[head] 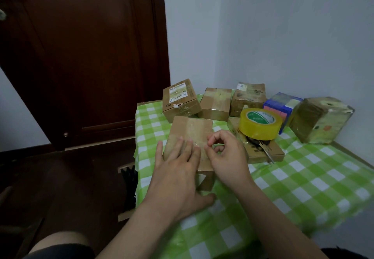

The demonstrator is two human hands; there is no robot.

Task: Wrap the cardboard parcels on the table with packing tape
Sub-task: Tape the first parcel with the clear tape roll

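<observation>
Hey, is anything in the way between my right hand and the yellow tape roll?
Nothing tall blocks it. The tape roll sits on a flat box just beyond your right hand; scissors lie on that box by the roll's near edge.

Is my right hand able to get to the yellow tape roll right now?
Probably yes: the tape roll sits on a flat box just beyond the right hand, nothing standing between them.

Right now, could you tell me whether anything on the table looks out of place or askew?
Two things stand out. The scissors lie on a flat parcel beside the yellow tape roll, and their blades poke past the parcel's edge. The labelled parcel at the far left corner sits tilted rather than flat.
</observation>
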